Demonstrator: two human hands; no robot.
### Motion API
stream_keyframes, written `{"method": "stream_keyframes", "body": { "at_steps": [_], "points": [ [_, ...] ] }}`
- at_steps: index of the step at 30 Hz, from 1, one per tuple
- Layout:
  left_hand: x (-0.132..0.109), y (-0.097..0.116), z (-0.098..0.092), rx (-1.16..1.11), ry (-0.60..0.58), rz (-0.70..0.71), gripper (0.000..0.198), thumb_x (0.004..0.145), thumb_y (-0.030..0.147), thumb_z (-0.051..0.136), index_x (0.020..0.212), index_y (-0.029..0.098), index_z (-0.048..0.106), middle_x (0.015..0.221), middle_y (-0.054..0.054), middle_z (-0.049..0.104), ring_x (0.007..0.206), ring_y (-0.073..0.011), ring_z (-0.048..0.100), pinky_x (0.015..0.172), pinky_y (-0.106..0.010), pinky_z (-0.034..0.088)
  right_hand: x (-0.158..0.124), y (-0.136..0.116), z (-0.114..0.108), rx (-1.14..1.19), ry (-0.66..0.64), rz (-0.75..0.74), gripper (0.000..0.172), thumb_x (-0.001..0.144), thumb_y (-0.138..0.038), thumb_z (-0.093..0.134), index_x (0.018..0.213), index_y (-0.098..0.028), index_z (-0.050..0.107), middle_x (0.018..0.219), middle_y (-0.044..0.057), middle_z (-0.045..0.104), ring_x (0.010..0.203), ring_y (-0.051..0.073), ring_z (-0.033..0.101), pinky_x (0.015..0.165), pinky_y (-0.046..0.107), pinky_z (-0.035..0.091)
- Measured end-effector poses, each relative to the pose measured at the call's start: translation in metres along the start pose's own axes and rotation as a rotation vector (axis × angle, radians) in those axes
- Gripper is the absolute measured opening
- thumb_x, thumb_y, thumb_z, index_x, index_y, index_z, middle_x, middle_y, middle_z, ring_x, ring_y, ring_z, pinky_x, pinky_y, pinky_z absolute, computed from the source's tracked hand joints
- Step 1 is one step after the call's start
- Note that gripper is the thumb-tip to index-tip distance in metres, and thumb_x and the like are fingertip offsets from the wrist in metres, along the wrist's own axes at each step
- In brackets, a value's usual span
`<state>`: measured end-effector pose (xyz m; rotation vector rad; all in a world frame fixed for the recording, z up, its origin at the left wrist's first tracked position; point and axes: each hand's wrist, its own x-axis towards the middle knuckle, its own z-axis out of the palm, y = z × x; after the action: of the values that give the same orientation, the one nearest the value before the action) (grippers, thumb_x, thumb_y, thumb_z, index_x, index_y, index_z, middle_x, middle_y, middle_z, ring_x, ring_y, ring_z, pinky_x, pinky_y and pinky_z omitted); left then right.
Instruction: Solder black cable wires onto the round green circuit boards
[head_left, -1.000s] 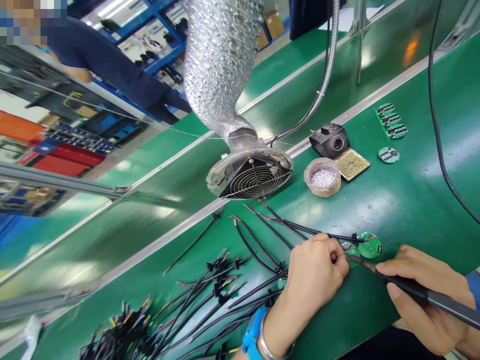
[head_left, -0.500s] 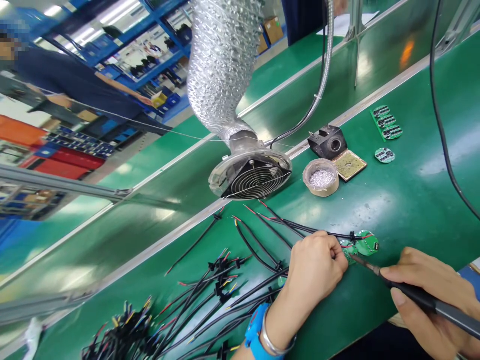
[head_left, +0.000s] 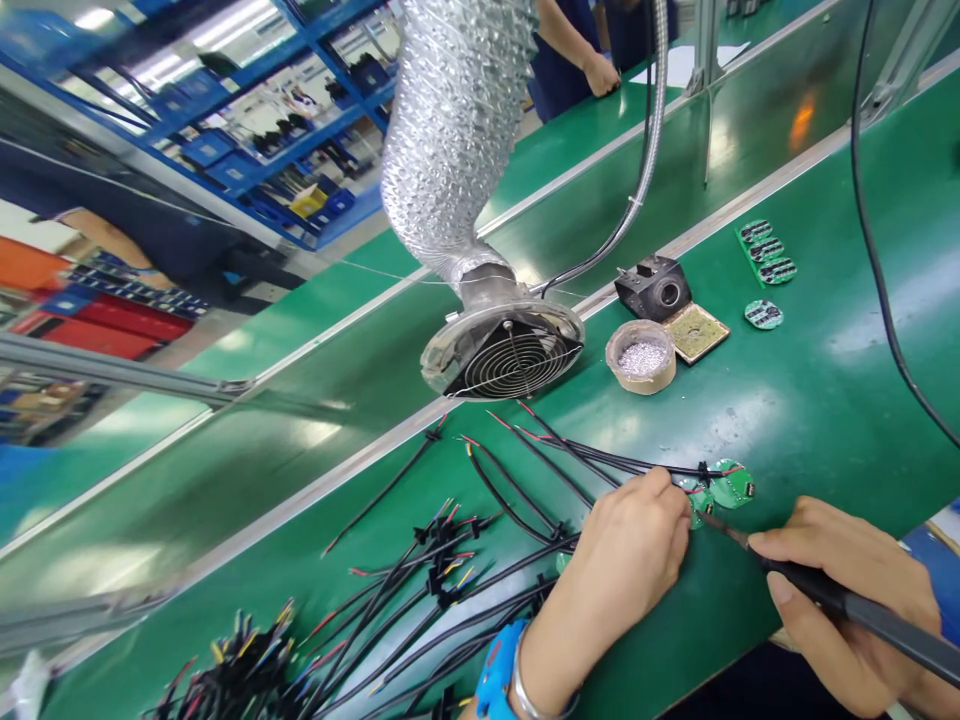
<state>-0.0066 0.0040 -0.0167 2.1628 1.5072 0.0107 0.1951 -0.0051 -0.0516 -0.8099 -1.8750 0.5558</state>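
My left hand [head_left: 628, 555] rests on the green bench with its fingers curled, pinching a thin wire against a small round green circuit board [head_left: 699, 498]. A second round board [head_left: 733, 484] lies just to its right, joined to black cables. My right hand [head_left: 847, 590] grips a black soldering iron [head_left: 840, 602] like a pen. The iron's tip touches the board next to my left fingertips.
A silver fume duct with a fan grille [head_left: 510, 355] hangs over the bench. Behind it sit a bowl of solder bits [head_left: 641, 357], a black iron stand with sponge [head_left: 667, 295] and spare boards [head_left: 766, 250]. Bundled black cables [head_left: 420, 590] lie at the left. Another person's hand [head_left: 602, 75] rests on the far bench.
My hands have barely moved; the iron tip stays at the board. The view has tilted slightly, and a person at the upper left has moved away while another's arm appears at the top.
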Motion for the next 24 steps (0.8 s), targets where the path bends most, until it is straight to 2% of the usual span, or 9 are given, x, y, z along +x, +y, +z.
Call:
{"method": "stream_keyframes", "body": {
  "at_steps": [2, 5, 13, 19, 21, 24],
  "points": [
    [0.001, 0.001, 0.001, 0.055, -0.006, 0.016, 0.016, 0.095, 0.018, 0.047, 0.088, 0.019, 0.062, 0.090, -0.003, 0.062, 0.080, -0.0192, 0.062, 0.066, -0.029, 0.044, 0.001, -0.001, 0.001, -0.028, 0.000, -0.003, 0.027, 0.078, -0.009, 0.055, 0.102, -0.019, 0.063, 0.066, 0.000, 0.063, 0.054, 0.013, 0.057, 0.050, 0.027, 0.048],
    [0.002, 0.003, 0.002, 0.079, -0.009, -0.034, 0.014, 0.094, 0.020, 0.048, 0.088, 0.020, 0.061, 0.091, -0.003, 0.062, 0.077, -0.0195, 0.062, 0.063, -0.029, 0.043, 0.003, -0.003, 0.001, -0.044, -0.004, -0.013, 0.027, 0.079, -0.009, 0.055, 0.103, -0.019, 0.062, 0.065, 0.000, 0.061, 0.053, 0.013, 0.055, 0.049, 0.027, 0.047],
    [0.004, 0.005, 0.011, 0.050, 0.067, -0.110, 0.009, 0.089, 0.019, 0.053, 0.086, 0.022, 0.062, 0.088, -0.001, 0.063, 0.076, -0.0188, 0.063, 0.064, -0.028, 0.044, 0.002, -0.002, 0.001, -0.047, -0.023, -0.039, 0.027, 0.078, -0.007, 0.055, 0.103, -0.017, 0.059, 0.067, 0.000, 0.060, 0.054, 0.011, 0.053, 0.050, 0.026, 0.047],
    [0.003, -0.003, 0.020, 0.056, 0.166, -0.076, 0.019, 0.092, 0.019, 0.046, 0.080, 0.022, 0.060, 0.080, 0.000, 0.061, 0.068, -0.0161, 0.063, 0.061, -0.026, 0.043, -0.001, -0.004, 0.015, -0.144, 0.064, -0.039, 0.019, 0.076, -0.010, 0.047, 0.091, -0.019, 0.054, 0.061, -0.002, 0.052, 0.051, 0.012, 0.046, 0.049, 0.027, 0.037],
    [0.006, -0.010, 0.023, 0.044, 0.173, -0.048, 0.020, 0.092, 0.022, 0.046, 0.079, 0.023, 0.061, 0.079, 0.001, 0.061, 0.063, -0.0150, 0.062, 0.059, -0.026, 0.043, -0.004, 0.001, 0.022, -0.184, 0.134, -0.102, 0.017, 0.076, -0.012, 0.043, 0.088, -0.020, 0.053, 0.058, -0.003, 0.047, 0.048, 0.012, 0.041, 0.047, 0.028, 0.032],
    [0.008, -0.012, 0.022, 0.043, 0.165, -0.056, 0.021, 0.092, 0.023, 0.047, 0.078, 0.024, 0.062, 0.078, 0.002, 0.062, 0.063, -0.0150, 0.062, 0.059, -0.026, 0.043, -0.011, 0.003, 0.027, -0.216, 0.180, -0.111, 0.016, 0.078, -0.013, 0.041, 0.086, -0.021, 0.053, 0.054, -0.004, 0.042, 0.046, 0.012, 0.036, 0.046, 0.028, 0.028]
  ]
}}
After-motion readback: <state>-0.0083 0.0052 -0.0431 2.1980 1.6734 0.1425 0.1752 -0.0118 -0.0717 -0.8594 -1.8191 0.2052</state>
